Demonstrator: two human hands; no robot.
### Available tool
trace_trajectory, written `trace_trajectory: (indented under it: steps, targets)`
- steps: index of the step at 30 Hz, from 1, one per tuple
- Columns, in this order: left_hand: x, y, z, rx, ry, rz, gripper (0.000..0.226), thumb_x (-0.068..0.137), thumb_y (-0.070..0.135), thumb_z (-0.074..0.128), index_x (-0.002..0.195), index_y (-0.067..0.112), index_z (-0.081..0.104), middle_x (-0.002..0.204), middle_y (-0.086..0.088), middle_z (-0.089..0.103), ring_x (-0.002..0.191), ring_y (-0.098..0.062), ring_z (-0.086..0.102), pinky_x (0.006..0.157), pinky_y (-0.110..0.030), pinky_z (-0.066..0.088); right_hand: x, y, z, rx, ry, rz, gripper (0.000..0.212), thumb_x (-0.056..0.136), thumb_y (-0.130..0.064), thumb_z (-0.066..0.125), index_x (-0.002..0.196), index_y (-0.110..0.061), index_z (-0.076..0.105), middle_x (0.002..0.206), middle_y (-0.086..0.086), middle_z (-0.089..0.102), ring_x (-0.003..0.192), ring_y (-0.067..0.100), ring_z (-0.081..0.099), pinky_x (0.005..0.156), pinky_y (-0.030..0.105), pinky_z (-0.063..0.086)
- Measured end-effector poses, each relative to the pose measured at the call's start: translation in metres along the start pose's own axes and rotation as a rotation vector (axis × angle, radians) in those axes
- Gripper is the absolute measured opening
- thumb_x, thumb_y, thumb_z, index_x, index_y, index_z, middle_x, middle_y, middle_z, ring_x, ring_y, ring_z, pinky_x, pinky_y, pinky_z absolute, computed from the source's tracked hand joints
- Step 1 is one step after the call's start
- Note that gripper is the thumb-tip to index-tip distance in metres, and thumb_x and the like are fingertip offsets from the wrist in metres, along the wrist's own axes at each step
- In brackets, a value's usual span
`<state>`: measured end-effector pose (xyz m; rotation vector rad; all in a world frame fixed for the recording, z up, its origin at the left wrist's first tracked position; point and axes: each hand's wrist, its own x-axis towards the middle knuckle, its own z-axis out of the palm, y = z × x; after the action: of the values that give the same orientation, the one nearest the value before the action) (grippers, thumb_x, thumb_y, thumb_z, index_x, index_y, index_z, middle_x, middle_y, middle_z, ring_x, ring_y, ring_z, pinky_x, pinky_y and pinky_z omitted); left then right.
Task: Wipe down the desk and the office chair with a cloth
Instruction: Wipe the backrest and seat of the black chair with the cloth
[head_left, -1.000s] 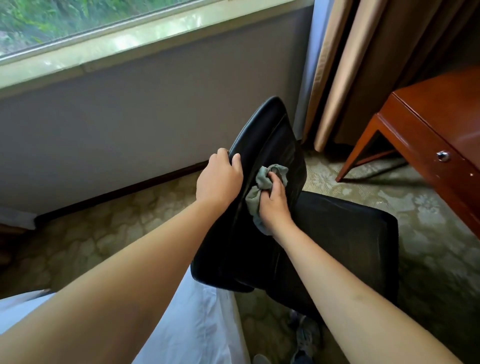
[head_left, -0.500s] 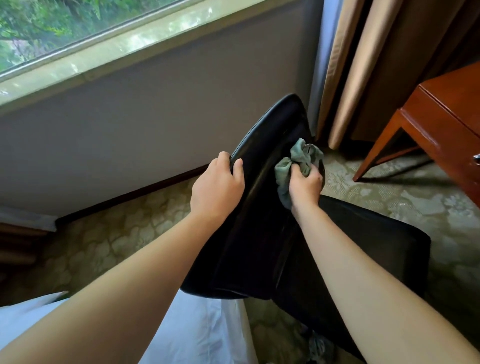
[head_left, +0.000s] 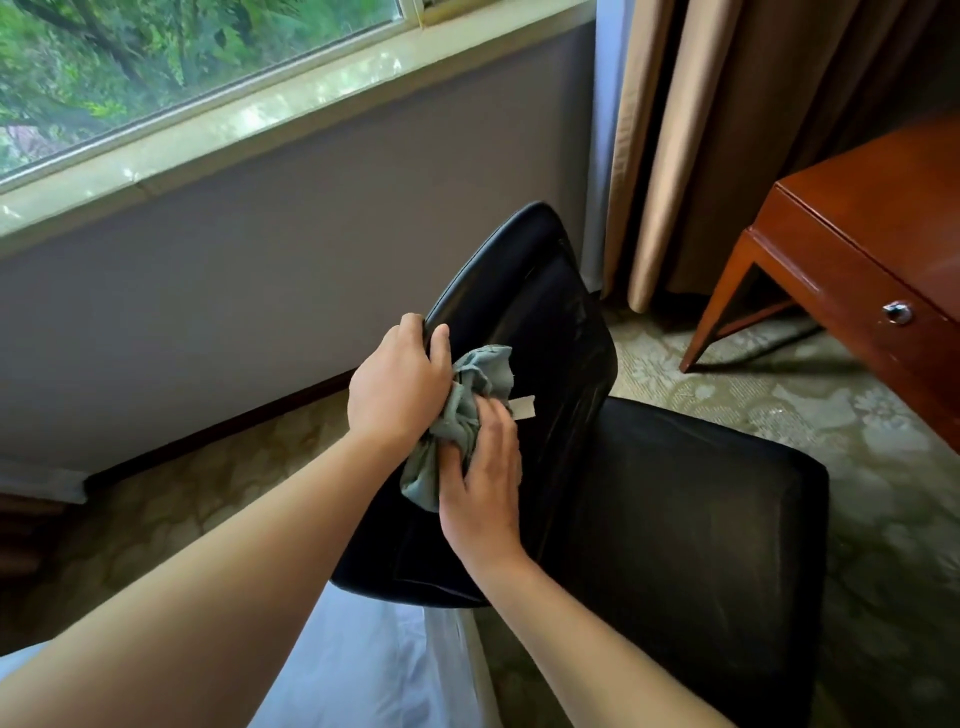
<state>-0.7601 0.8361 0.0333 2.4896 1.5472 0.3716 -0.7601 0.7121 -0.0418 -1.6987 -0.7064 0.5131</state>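
Note:
A black leather chair (head_left: 691, 525) stands in the middle of the head view, its backrest (head_left: 540, 312) towards the window wall. My left hand (head_left: 397, 384) grips the backrest's left edge, thumb on the front face. My right hand (head_left: 483, 483) holds a bunched grey-green cloth (head_left: 467, 400) against the lower front of the backrest, just beside the left hand. A white label sticks out from the cloth. The reddish wooden desk (head_left: 878, 228) with a drawer knob (head_left: 897, 313) stands at the right edge.
A grey wall under a window sill (head_left: 270, 114) runs behind the chair. Beige curtains (head_left: 691, 130) hang between chair and desk. Patterned carpet (head_left: 810, 395) covers the floor. White fabric (head_left: 363, 670) lies at the bottom, under my arms.
My right hand has brought the cloth down from the backrest's upper right part to its lower left, next to my left hand. The left hand keeps its grip on the edge.

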Motion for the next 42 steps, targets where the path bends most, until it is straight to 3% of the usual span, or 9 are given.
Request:
trace_trajectory:
  steps: [5,11,13,19,26,29,33,38,42]
  targets:
    - [-0.003,0.004,0.003,0.113,0.063,0.085,0.042,0.103,0.045,0.032,0.127,0.015,0.049,0.11,-0.003,0.057,0.092,-0.028,0.062,0.067,-0.038,0.046,0.082,0.004,-0.018,0.019,0.079,0.076,0.057,0.103,-0.029,0.049,0.155,-0.018,0.029,0.162,0.003,0.026,0.15,0.017,0.024,0.122,0.036,0.026]
    - [0.002,-0.001,0.011,0.319,0.086,0.308,0.056,0.104,0.031,0.039,0.157,0.024,0.022,0.143,0.0,0.046,0.114,-0.026,0.05,0.083,-0.038,0.049,0.182,0.007,-0.039,-0.092,0.108,0.103,0.058,0.103,-0.027,0.048,0.156,-0.012,0.027,0.164,0.008,0.021,0.151,0.024,0.02,0.123,0.037,0.019]
    - [0.004,-0.002,0.012,0.339,0.083,0.304,0.057,0.104,0.031,0.038,0.157,0.028,0.019,0.146,0.0,0.043,0.114,-0.024,0.05,0.086,-0.036,0.048,0.204,0.01,-0.041,-0.131,0.132,0.105,0.057,0.103,-0.029,0.047,0.155,-0.014,0.028,0.164,0.006,0.022,0.151,0.023,0.021,0.121,0.039,0.023]
    - [0.016,-0.001,0.014,0.388,0.096,0.316,0.057,0.104,0.03,0.037,0.158,0.03,0.018,0.148,-0.001,0.042,0.113,-0.023,0.05,0.087,-0.036,0.047,0.237,0.019,-0.042,-0.009,0.239,0.134,0.053,0.102,-0.027,0.051,0.151,-0.014,0.036,0.159,0.006,0.032,0.145,0.019,0.032,0.102,0.021,0.023]
    - [0.018,0.006,0.016,0.431,0.071,0.31,0.057,0.103,0.033,0.039,0.156,0.036,0.019,0.148,-0.003,0.042,0.11,-0.027,0.052,0.078,-0.038,0.047,0.24,0.035,-0.049,0.131,0.27,0.177,0.052,0.103,-0.025,0.052,0.15,-0.013,0.035,0.154,0.01,0.035,0.141,0.021,0.039,0.108,0.021,0.028]
    - [0.012,0.004,0.014,0.431,0.066,0.306,0.056,0.103,0.034,0.037,0.156,0.036,0.018,0.148,-0.004,0.042,0.108,-0.028,0.053,0.077,-0.038,0.049,0.229,0.042,-0.055,0.172,0.299,0.351,0.053,0.104,-0.025,0.049,0.153,-0.009,0.034,0.155,0.014,0.035,0.142,0.028,0.039,0.112,0.026,0.028]
    - [0.006,0.004,0.011,0.416,0.059,0.294,0.055,0.104,0.036,0.033,0.156,0.038,0.015,0.15,-0.004,0.04,0.109,-0.028,0.053,0.078,-0.038,0.05,0.166,0.051,-0.05,0.159,0.168,0.469,0.054,0.105,-0.03,0.046,0.155,-0.013,0.031,0.158,0.014,0.03,0.144,0.03,0.036,0.119,0.038,0.028]
    - [-0.002,0.008,0.01,0.41,0.051,0.271,0.054,0.103,0.036,0.035,0.155,0.038,0.02,0.145,-0.004,0.044,0.108,-0.029,0.054,0.078,-0.039,0.051,0.098,0.04,-0.033,0.132,0.05,0.334,0.061,0.102,-0.045,0.041,0.157,-0.026,0.023,0.163,0.0,0.027,0.148,0.02,0.03,0.119,0.046,0.03]
    - [0.008,0.02,0.005,0.353,0.068,0.304,0.049,0.091,0.029,0.034,0.137,0.023,0.049,0.123,-0.012,0.053,0.108,-0.036,0.054,0.082,-0.045,0.049,0.109,0.027,-0.044,0.096,-0.002,0.225,0.06,0.102,-0.034,0.046,0.157,-0.026,0.022,0.164,-0.002,0.024,0.15,0.019,0.025,0.121,0.048,0.027]
